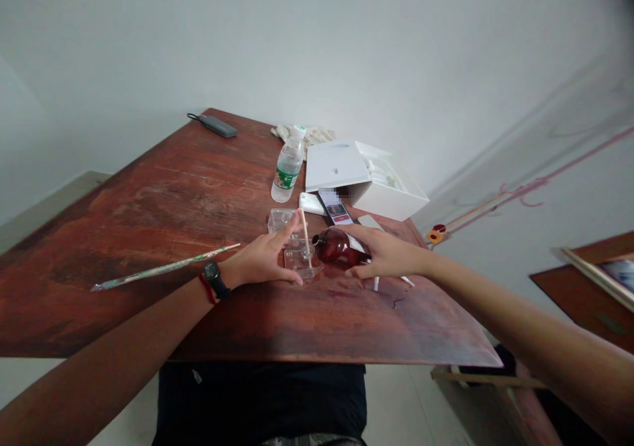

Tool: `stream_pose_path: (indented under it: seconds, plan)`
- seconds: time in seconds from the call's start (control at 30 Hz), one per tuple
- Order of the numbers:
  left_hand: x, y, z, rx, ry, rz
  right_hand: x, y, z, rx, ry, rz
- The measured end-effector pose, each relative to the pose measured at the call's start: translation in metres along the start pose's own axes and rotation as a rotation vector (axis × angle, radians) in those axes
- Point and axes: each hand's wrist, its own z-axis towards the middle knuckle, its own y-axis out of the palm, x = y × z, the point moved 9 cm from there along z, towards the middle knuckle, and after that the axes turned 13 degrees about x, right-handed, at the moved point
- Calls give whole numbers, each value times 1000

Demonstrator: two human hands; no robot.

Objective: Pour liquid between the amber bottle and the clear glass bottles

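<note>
My right hand (369, 248) is wrapped round a dark brown bottle (341, 248) with a white label. It lies tilted, its open mouth pointing left at a clear plastic container (297, 256). Thumb and fingers apart, my left hand (272, 258) spans the container's left side and grips it. A thin wooden stick (306, 238) stands in the container, its top close to my left fingertips. Whether liquid leaves the bottle cannot be made out. My left wrist wears a black watch (216, 279) and a red band.
Behind stand a clear water bottle (287, 168) and a white box (331, 162); a phone (335, 208) and a white case (312, 203) lie before them. Wrapped sticks (168, 267) lie left. A grey device (212, 125) sits at the far left, white strips (407, 281) at right.
</note>
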Motion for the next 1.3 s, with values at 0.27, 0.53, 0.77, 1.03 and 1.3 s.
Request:
stream_pose_path:
  seconds: [0.27,0.53,0.77,1.03,1.3]
  plan:
    - [-2,0,0,-2,-25,-20,-3,-4,3,-42,-20,-46]
    - [-3,1,-1,-9,-27,7,2,-4,3,-45,-5,-62]
    - [0,0,0,-14,-21,-20,0,-5,4,-69,-30,-125]
    - [-4,3,-2,-42,-42,15,-3,-4,1,-123,-25,-130]
    - [3,3,0,-67,-25,33,-3,-4,1,-176,-25,-174]
